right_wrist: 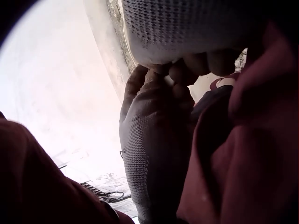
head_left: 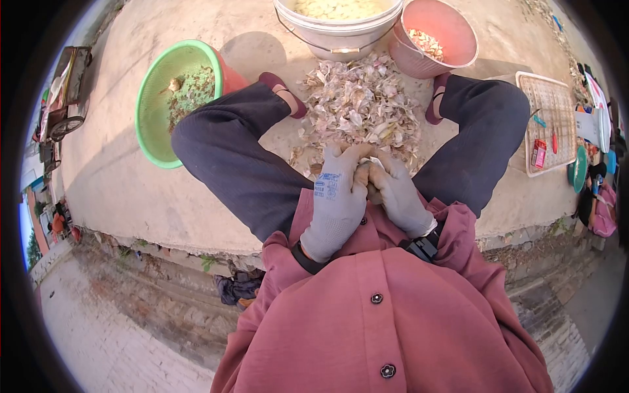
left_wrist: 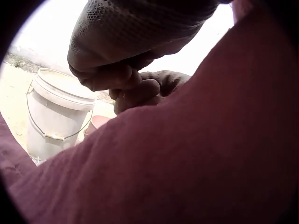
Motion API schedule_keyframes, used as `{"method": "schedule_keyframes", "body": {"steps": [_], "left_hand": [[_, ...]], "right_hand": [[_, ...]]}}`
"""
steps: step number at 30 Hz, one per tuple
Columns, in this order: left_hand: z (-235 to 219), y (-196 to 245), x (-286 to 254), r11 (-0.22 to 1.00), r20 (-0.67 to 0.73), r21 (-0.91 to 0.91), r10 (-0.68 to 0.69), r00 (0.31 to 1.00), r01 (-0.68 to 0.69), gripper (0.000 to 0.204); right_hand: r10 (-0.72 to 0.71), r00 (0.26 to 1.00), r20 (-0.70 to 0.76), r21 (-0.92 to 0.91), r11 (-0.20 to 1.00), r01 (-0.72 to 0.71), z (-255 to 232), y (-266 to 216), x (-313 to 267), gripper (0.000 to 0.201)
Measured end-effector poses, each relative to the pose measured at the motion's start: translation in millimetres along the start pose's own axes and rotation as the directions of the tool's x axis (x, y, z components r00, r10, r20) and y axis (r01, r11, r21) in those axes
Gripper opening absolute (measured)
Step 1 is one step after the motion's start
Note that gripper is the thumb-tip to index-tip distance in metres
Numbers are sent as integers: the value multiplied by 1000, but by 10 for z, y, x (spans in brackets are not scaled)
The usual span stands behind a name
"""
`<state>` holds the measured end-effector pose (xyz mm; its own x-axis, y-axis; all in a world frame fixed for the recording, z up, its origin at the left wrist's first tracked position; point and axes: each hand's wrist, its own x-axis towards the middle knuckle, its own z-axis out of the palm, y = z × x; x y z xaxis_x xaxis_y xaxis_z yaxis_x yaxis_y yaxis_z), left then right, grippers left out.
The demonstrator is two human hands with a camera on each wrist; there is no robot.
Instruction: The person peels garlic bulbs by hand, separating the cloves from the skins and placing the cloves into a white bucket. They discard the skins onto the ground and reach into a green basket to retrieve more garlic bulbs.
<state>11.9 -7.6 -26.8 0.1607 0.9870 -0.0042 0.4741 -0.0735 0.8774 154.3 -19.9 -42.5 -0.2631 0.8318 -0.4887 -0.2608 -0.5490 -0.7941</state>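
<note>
Two gloved hands meet in front of the pink shirt in the head view. The left hand point(head_left: 339, 200), with blue print on its glove, has its fingers curled around something small, mostly hidden. Against it, the right hand point(head_left: 401, 196) pinches at the same spot, where a small whitish piece point(head_left: 375, 162) shows between the fingers. In the right wrist view a pale bit point(right_wrist: 169, 80) sits between the fingertips of both hands; it looks like a garlic clove, though most of it is covered. A heap of papery garlic skins point(head_left: 363, 108) lies on the ground just beyond the hands.
A white bucket point(head_left: 341, 40) of pale cloves stands beyond the heap, beside a pink bucket point(head_left: 436, 36) with some pieces inside. To the left is a green basket point(head_left: 154, 111). On the right, a crate point(head_left: 550, 124) carries a red box point(head_left: 538, 153). Bent legs flank the heap.
</note>
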Motion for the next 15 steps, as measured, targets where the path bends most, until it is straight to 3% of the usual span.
{"method": "schedule_keyframes", "body": {"steps": [2,4,5,7,9,11,15], "left_hand": [[6,-5,15,1000,-13,5,23,1000,-23,30],[0,14,28,987,28,-40,-157,987,158,27],[0,12,17,987,33,-40,-157,987,159,27],[-3,-4,49,889,46,-328,-323,945,319,23],[-54,-53,44,888,85,-290,-346,934,355,21],[-109,5,66,882,126,-249,-380,916,400,15],[-139,60,101,902,90,-170,-387,918,397,14]], "right_hand": [[34,999,-11,-7,999,-34,-20,-6,20,28],[16,1000,-23,-17,1000,-17,-68,14,67,32],[-1,999,-33,-25,1000,0,-72,23,70,36],[16,1000,-15,-80,997,-17,-104,-58,61,40],[44,999,-1,-135,990,-44,-113,-69,13,43],[41,999,-6,-63,997,-41,-93,-63,2,43],[105,993,51,-75,992,-101,-82,-170,-1,37]]}}
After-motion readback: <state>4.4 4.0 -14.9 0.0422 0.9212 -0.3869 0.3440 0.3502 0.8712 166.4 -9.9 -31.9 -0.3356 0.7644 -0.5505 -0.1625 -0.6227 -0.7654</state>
